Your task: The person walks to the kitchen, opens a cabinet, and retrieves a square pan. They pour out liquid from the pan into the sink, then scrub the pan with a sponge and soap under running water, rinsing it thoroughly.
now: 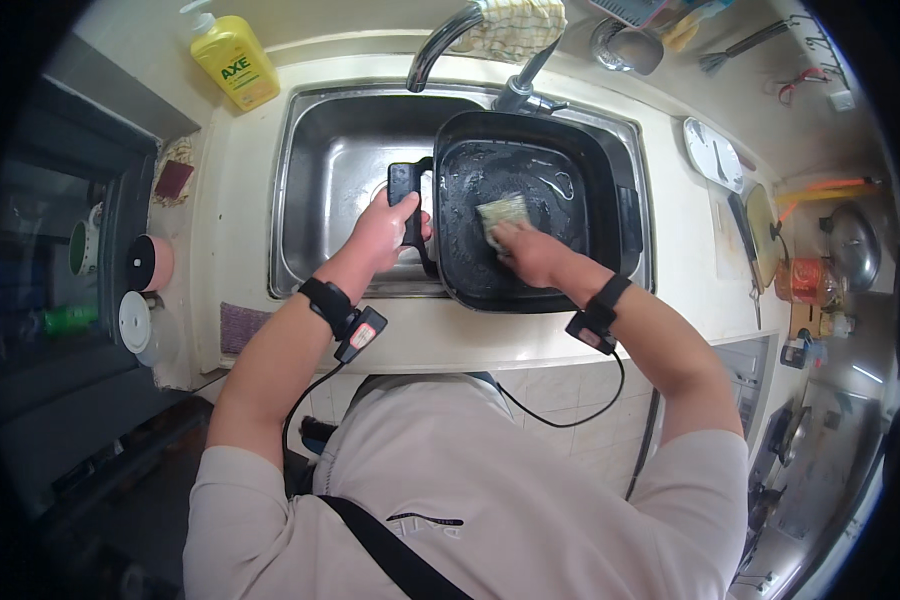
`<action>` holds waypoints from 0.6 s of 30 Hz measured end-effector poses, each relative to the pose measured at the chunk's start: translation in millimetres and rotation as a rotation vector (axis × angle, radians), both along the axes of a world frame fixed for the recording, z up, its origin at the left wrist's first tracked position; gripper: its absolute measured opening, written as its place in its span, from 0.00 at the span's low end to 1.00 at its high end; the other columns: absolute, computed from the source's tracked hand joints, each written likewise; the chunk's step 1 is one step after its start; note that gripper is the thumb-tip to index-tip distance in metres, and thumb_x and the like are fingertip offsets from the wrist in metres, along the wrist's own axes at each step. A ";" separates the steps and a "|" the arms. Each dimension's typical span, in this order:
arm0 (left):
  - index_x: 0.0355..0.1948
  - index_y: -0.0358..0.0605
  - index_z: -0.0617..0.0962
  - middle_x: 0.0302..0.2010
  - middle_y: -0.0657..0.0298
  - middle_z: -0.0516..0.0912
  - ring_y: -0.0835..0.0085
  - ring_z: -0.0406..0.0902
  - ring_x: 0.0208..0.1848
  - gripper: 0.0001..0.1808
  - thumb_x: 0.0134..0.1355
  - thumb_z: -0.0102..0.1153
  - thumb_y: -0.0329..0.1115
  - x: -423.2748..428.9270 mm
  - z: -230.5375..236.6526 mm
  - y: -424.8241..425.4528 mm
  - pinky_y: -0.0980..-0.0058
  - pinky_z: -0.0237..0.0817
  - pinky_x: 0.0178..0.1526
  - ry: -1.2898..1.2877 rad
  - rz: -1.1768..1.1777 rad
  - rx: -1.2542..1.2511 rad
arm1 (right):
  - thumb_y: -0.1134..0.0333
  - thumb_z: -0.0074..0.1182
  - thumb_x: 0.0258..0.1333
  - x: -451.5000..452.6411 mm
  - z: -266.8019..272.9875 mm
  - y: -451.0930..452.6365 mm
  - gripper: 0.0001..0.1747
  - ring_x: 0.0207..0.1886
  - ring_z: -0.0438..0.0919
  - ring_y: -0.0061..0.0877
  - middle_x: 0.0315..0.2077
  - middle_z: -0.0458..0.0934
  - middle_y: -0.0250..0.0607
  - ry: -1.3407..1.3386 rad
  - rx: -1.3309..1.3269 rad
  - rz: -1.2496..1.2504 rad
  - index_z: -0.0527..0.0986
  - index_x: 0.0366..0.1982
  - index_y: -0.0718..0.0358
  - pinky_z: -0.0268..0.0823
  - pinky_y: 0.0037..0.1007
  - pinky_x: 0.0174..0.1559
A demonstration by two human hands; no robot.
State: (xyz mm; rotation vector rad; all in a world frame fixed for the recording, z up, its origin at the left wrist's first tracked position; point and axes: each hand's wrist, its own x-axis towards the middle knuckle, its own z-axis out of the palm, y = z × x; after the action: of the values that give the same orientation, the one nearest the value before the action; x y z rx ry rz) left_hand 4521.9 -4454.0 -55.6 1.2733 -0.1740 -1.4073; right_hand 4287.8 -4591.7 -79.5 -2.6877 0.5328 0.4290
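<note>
A square black pan (525, 277) with wet inner walls rests over the right part of a stainless steel sink (322, 150). My left hand (390, 229) grips the pan's black side handle (403, 184), its fingers wrapped round it. Inside the pan, my right hand (529, 251) presses a pale, crumpled scrubbing cloth or sponge (504, 210) against the bottom; its exact kind cannot be told. Water and some suds lie on the pan's floor. The palm side of my right hand is hidden.
Behind the sink stands a chrome faucet (517, 90) with a checked cloth (521, 26) over it. A yellow AXE soap bottle (236, 64) is at the back left. A white spoon rest (712, 154) and a round board (761, 232) lie on the right. A purple cloth (244, 328) lies front left.
</note>
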 end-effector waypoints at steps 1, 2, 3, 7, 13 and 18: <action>0.43 0.44 0.68 0.31 0.60 0.75 0.70 0.76 0.29 0.09 0.65 0.52 0.32 -1.6 1.7 -0.4 0.67 0.73 0.35 0.006 0.000 0.002 | 0.66 0.45 0.58 -5.8 0.8 -7.2 0.28 0.61 0.64 0.56 0.60 0.62 0.66 0.084 -0.150 -0.014 0.63 0.59 0.70 0.57 0.43 0.63; 0.42 0.44 0.67 0.31 0.61 0.75 0.71 0.75 0.28 0.09 0.65 0.52 0.32 -2.2 3.3 -0.5 0.67 0.72 0.34 0.015 -0.003 -0.014 | 0.67 0.45 0.57 -7.5 0.9 -12.9 0.29 0.63 0.63 0.56 0.61 0.59 0.65 0.227 -0.287 -0.026 0.62 0.60 0.70 0.55 0.43 0.65; 0.42 0.44 0.67 0.30 0.61 0.74 0.71 0.74 0.27 0.09 0.64 0.53 0.31 -3.0 4.4 -0.5 0.67 0.71 0.33 0.020 -0.004 -0.019 | 0.69 0.46 0.54 -4.1 1.8 -24.9 0.30 0.63 0.63 0.53 0.63 0.58 0.62 0.129 -0.207 -0.158 0.62 0.59 0.72 0.52 0.41 0.66; 0.39 0.45 0.70 0.26 0.64 0.73 0.73 0.73 0.24 0.07 0.62 0.53 0.28 -5.2 7.3 -4.6 0.68 0.69 0.32 0.023 -0.012 -0.038 | 0.70 0.46 0.51 52.3 -0.1 -62.1 0.28 0.61 0.66 0.50 0.58 0.66 0.63 -0.045 0.024 -0.489 0.64 0.55 0.72 0.59 0.42 0.61; 0.45 0.44 0.71 0.25 0.66 0.73 0.76 0.72 0.24 0.12 0.61 0.54 0.27 -4.2 7.7 -7.7 0.72 0.66 0.29 0.010 -0.038 -0.030 | 0.70 0.46 0.53 124.4 30.8 -25.5 0.34 0.54 0.74 0.49 0.50 0.73 0.68 -0.544 0.661 -0.710 0.58 0.62 0.74 0.64 0.34 0.58; 0.41 0.43 0.72 0.24 0.65 0.73 0.75 0.71 0.23 0.10 0.58 0.55 0.27 -3.5 4.8 -8.3 0.71 0.65 0.29 0.001 -0.012 -0.024 | 0.84 0.32 0.58 97.0 78.6 14.5 0.23 0.40 0.82 0.38 0.35 0.79 0.56 -0.317 1.107 -0.627 0.63 0.56 0.71 0.76 0.36 0.45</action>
State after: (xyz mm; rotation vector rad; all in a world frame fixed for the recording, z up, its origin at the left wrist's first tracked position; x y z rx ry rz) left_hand 4518.4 -4462.4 -50.7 1.2535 -0.1977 -1.4128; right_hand 4384.8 -4577.2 -0.9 -1.3958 0.7152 0.0535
